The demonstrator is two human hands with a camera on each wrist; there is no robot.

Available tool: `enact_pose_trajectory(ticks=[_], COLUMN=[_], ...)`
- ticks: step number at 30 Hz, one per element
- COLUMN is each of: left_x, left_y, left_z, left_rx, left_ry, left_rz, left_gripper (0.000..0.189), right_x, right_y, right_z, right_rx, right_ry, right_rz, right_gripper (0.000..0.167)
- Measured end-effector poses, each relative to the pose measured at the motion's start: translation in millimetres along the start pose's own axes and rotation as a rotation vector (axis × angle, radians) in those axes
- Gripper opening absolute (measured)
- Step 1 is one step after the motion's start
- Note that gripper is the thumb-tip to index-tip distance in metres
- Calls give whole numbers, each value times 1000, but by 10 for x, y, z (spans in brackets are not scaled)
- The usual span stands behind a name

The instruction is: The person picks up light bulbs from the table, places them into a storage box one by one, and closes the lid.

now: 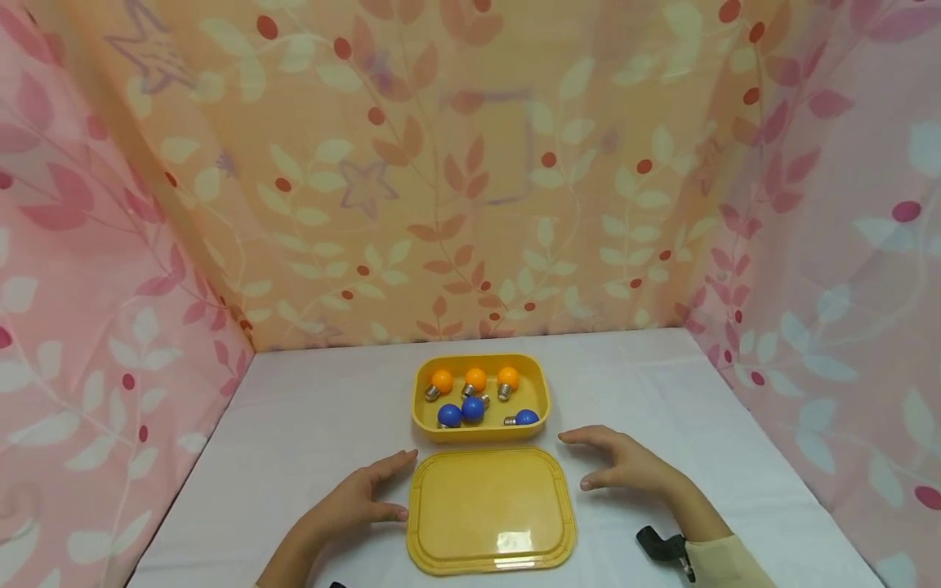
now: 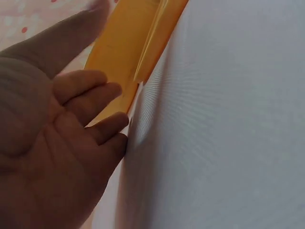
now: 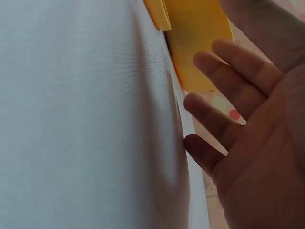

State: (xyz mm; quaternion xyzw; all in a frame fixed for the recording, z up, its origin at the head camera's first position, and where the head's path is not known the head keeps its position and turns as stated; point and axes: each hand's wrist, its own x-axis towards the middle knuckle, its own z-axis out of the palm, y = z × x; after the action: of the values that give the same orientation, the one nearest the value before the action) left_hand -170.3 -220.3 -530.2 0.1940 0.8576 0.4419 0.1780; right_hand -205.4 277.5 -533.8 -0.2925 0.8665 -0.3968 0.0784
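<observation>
A yellow plastic box (image 1: pixel 478 436) without its cover stands on the white table. Three small orange light bulbs, one an orange bulb (image 1: pixel 508 377), lie along its back. Three blue ones, among them a blue bulb (image 1: pixel 473 409), lie nearer the front. Before the box a flat yellow lid (image 1: pixel 485 506) rests on the cloth. My left hand (image 1: pixel 351 502) is beside the lid's left edge, thumb tip very close to it; whether they touch I cannot tell. Right of the lid, apart from it, my right hand (image 1: pixel 628 465) holds nothing, fingers loosely bent.
White cloth (image 1: pixel 316 408) covers the table. Patterned fabric walls enclose it: an orange back curtain (image 1: pixel 456 204), a pink left curtain (image 1: pixel 95 327) and a pink right curtain (image 1: pixel 831 286). A black wrist device (image 1: pixel 662 545) sits by the right sleeve (image 1: pixel 724 563).
</observation>
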Motion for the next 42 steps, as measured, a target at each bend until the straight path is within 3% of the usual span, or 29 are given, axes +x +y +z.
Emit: enact_pose_trajectory(ticks=[3,7,11,18,24,34,38,42], left_x=[-38,-70,-70,-38,-14,9,-2,-20], left_y=[-29,-57,-66,-76,-78,-93,-116,-112], left_z=[-4,-40,-56,38,104,133,122,80], left_rx=[82,175,228,271,331,309,251,192], left_ry=[-43,-68,-97,-144,-97,-67,-47,-24], left_rz=[23,45,50,73,106,92,66,79], left_gripper=[98,106,111,116,117,115,111,106], right_x=[-46,-77,-81,-84,-64,-69,-59,-52], right_y=[35,44,1,-72,-106,-77,-51,-11], right_z=[58,113,131,192,273,332,322,325], right_rx=[-29,-60,-47,-120,-165,-201,-187,-148], right_ry=[-36,-84,-117,-125,-100,-41,-27,-21], right_rz=[2,69,104,22,-37,-90,-112,-121], right_gripper=[81,89,94,103,105,105,103,100])
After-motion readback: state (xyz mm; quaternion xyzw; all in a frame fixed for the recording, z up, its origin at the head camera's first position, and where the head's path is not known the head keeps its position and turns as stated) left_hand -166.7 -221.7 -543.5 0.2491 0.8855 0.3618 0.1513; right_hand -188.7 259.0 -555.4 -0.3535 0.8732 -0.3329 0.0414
